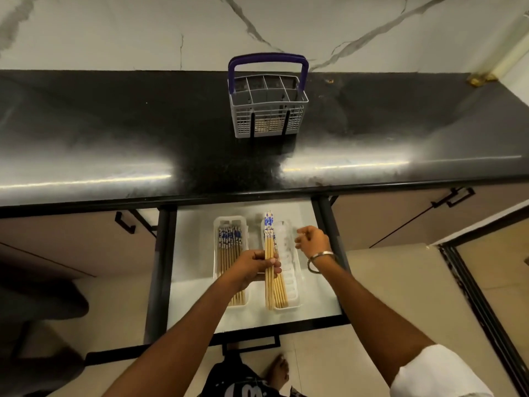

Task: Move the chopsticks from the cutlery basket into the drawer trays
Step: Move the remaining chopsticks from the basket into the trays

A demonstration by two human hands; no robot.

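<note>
Black counter (114, 133) above open drawer (194, 267); left hand (252, 267) grips chopsticks (269, 253), right hand (312, 242) loosely open, empty.

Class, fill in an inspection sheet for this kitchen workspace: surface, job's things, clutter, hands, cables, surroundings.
Surface: dark glossy countertop; open drawer below it.
Job's things: cutlery basket upright on the counter; left tray holds chopsticks; right tray partly filled.
Clutter: nothing seen.
Hands: left hand has a grip on a chopstick bundle over the right tray; right hand hovers loosely curled, holding nothing, bangle on its wrist.
Cables: nothing seen.
Surroundings: marbled wall, cabinet doors, tiled floor.
</note>
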